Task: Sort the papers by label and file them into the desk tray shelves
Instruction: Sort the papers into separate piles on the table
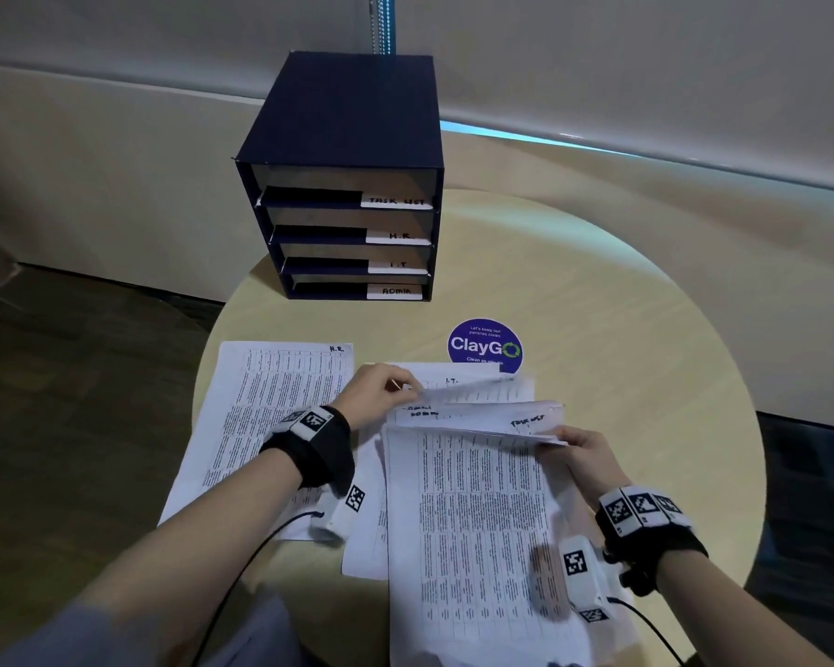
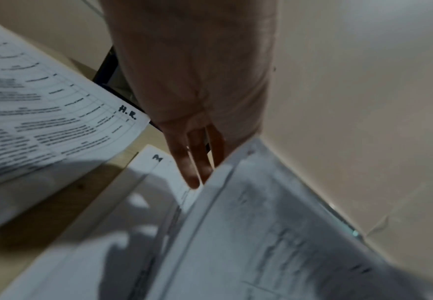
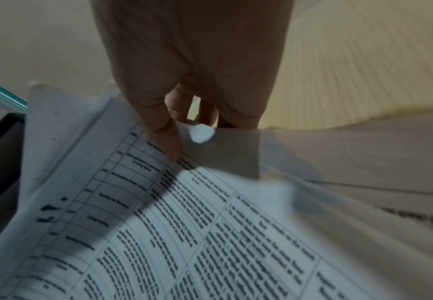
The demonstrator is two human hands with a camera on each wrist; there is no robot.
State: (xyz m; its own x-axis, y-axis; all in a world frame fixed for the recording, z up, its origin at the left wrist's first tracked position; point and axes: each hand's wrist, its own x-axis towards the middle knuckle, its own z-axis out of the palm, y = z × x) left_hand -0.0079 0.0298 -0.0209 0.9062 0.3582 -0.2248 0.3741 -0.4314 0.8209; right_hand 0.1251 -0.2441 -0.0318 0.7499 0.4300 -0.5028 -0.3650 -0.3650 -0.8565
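The head view is dim and soft, with a cool blue-white glow along the wall base at 2 o'clock and mild glare on the tabletop (image 1: pixel 597 291). Straight lines bow toward the edges. The floor at 9 o'clock is nearly black. Both wrist views are blurred and darker; hand shadows fall across the papers (image 2: pixel 123 239) at 6 o'clock, print smearing toward the corners.
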